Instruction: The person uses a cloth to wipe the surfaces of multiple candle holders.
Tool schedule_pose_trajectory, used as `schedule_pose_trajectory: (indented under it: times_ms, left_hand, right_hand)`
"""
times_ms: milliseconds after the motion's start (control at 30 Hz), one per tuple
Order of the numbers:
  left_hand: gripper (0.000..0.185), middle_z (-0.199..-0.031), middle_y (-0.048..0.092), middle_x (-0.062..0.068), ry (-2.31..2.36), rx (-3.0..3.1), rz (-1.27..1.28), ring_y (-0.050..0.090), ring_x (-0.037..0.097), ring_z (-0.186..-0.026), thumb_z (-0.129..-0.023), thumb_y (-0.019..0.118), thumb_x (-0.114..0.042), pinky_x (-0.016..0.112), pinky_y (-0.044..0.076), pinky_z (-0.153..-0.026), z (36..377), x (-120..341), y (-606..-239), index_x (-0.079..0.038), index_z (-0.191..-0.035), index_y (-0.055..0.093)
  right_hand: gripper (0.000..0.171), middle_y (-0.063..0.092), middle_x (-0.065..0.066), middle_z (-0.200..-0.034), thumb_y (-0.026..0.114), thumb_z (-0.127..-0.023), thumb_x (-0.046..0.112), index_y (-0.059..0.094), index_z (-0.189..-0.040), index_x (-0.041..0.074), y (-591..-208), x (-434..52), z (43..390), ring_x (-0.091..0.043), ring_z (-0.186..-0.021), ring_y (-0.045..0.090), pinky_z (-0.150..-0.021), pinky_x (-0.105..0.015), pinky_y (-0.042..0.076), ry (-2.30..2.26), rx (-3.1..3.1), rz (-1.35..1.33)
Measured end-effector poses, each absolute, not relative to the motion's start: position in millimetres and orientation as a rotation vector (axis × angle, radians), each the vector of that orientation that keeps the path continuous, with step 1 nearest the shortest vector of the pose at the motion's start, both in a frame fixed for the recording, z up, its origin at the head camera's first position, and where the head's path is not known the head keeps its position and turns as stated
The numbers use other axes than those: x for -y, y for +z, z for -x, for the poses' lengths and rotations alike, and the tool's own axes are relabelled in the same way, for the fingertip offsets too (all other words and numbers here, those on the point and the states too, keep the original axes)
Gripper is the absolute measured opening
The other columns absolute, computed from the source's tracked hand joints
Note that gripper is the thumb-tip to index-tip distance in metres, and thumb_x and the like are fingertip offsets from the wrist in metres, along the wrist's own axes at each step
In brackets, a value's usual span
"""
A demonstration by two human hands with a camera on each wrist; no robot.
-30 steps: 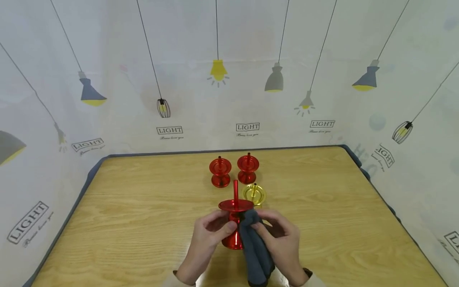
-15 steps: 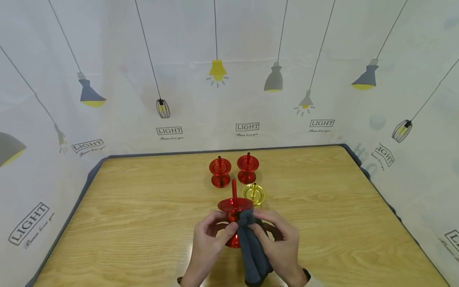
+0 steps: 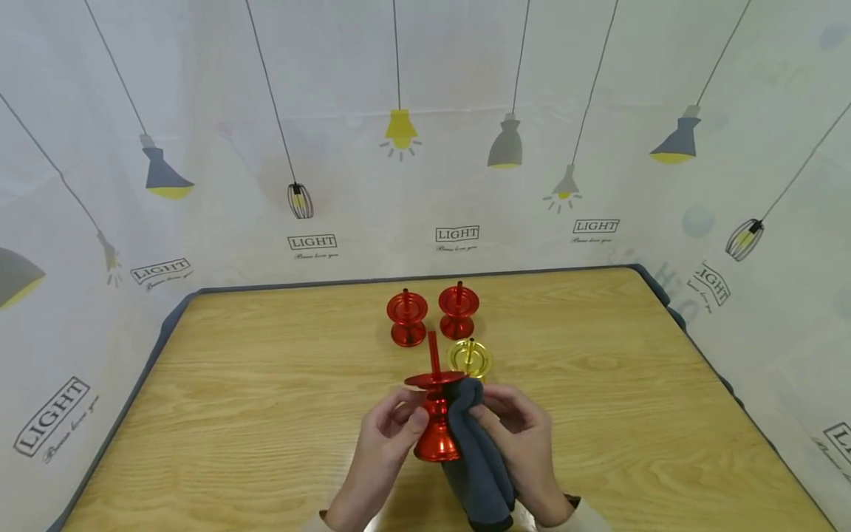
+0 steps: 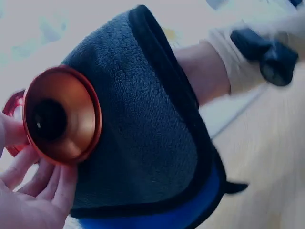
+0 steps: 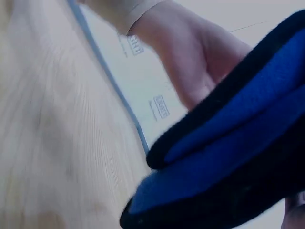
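**Wooden table, red candlestick held against a cloth**

Wood-grain table (image 3: pixel 266 414) with a dark edge fills the lower half of the head view, backed by white walls printed with hanging lamps and the word LIGHT. Your left hand (image 3: pixel 388 436) curls round the stem of a red metal candlestick (image 3: pixel 435 414), lifted and tilted at lower centre of the frame; its flared hollow base (image 4: pixel 62 114) faces the left wrist view. Your right hand (image 3: pixel 521 443) grips a grey cloth (image 3: pixel 475 458) with a black edge and blue underside (image 5: pixel 228 162), pressing it against the right side of the stem. Just behind the hands stands a gold candlestick (image 3: pixel 470 358). Further back, at centre frame, two more red candlesticks (image 3: pixel 407 318) (image 3: pixel 458 310) stand upright side by side, apart from the gold one.
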State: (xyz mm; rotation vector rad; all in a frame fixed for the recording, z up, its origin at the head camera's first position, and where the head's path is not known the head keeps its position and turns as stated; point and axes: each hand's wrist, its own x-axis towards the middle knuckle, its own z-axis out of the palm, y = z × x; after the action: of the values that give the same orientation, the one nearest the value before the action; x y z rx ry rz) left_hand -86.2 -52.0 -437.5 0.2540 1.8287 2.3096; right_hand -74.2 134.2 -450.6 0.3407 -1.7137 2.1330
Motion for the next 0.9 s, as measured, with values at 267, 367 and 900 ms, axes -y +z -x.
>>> schedule_pose_trajectory:
  times_ms: [267, 367, 900]
  left_hand:
    - [0.021, -0.107, 0.072, 0.014, 2.239, -2.162, -0.321, 0.067, 0.013, -0.098, -0.092, 0.074, -0.006, 0.028, 0.056, -0.087, 86.3, 45.0, -438.3, -0.003, -0.112, 0.072]
    - [0.025, -0.108, 0.072, 0.014, 2.253, -2.101, -0.25, 0.067, 0.014, -0.095, -0.091, 0.075, -0.007, 0.026, 0.056, -0.085, 86.2, 46.8, -436.5, -0.001, -0.115, 0.072]
    - [0.024, -0.106, 0.073, 0.012, 2.24, -2.027, -0.18, 0.068, 0.012, -0.094, -0.095, 0.07, -0.008, 0.023, 0.054, -0.086, 84.3, 51.7, -433.4, 0.006, -0.115, 0.07]
  right_hand:
    - [0.038, 0.074, -0.007, -0.11, 0.073, -0.078, -0.023, 0.072, -0.109, -0.002, -451.0, -131.4, 70.2, -0.013, -0.102, 0.072, -0.078, -0.026, 0.061, 1.739, 1.766, -0.543]
    - [0.038, 0.074, -0.007, -0.111, 0.073, -0.077, -0.024, 0.072, -0.109, -0.003, -450.7, -130.1, 69.9, -0.012, -0.103, 0.072, -0.079, -0.025, 0.06, 1.723, 1.742, -0.572]
    - [0.032, 0.076, 0.001, -0.105, 0.071, -0.082, -0.019, 0.073, -0.108, -0.001, -446.7, -136.4, 69.0, -0.011, -0.096, 0.073, -0.077, -0.025, 0.06, 1.988, 1.809, -0.38]
